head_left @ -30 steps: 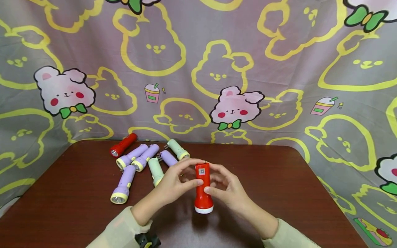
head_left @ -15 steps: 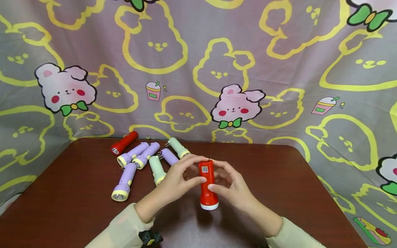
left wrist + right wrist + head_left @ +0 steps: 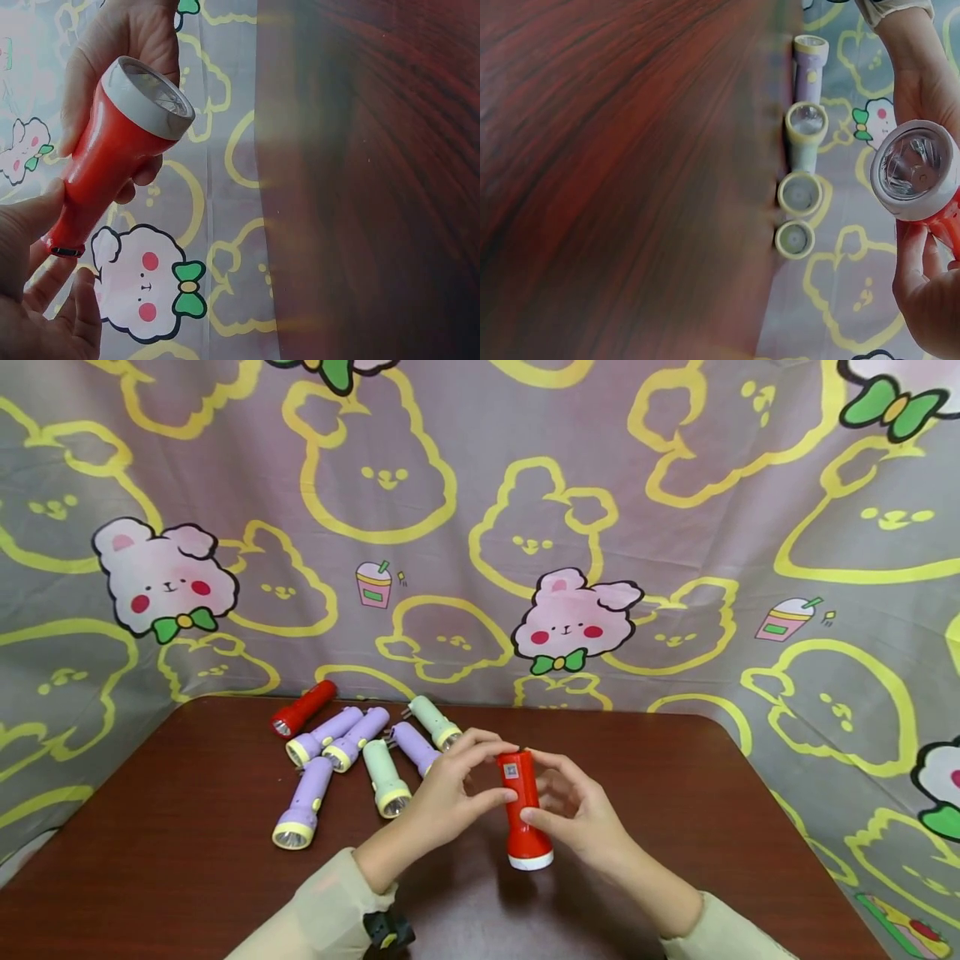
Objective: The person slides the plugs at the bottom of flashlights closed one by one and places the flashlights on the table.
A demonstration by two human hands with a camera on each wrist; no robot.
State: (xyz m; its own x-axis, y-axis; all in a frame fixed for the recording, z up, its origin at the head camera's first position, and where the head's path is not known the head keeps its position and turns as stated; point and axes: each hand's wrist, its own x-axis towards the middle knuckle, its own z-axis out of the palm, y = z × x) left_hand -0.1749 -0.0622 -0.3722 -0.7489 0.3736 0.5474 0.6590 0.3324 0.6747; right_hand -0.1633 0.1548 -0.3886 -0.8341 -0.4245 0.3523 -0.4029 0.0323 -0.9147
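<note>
A red flashlight (image 3: 523, 810) with a white head ring is held above the table, lens end down and slightly tilted. My left hand (image 3: 457, 793) pinches its upper tail end, with the thumb on the side near a small square label. My right hand (image 3: 592, 818) grips it from the other side, thumb lower on the body. The left wrist view shows the white ring (image 3: 139, 105) and clear lens, with the left hand (image 3: 37, 277) at the tail. In the right wrist view the lens (image 3: 913, 165) faces the camera; part of the red body runs out of frame.
Several flashlights lie on the brown table (image 3: 187, 860) to the left: a red one (image 3: 303, 708), purple ones such as the nearest (image 3: 306, 797), and pale green ones, one (image 3: 384, 777) beside my left hand. A patterned curtain (image 3: 465, 552) hangs behind the table.
Both hands have moved to the right together with the red flashlight, which leans a little more now. More of the pale green flashlight near the left hand shows. The other flashlights stay put.
</note>
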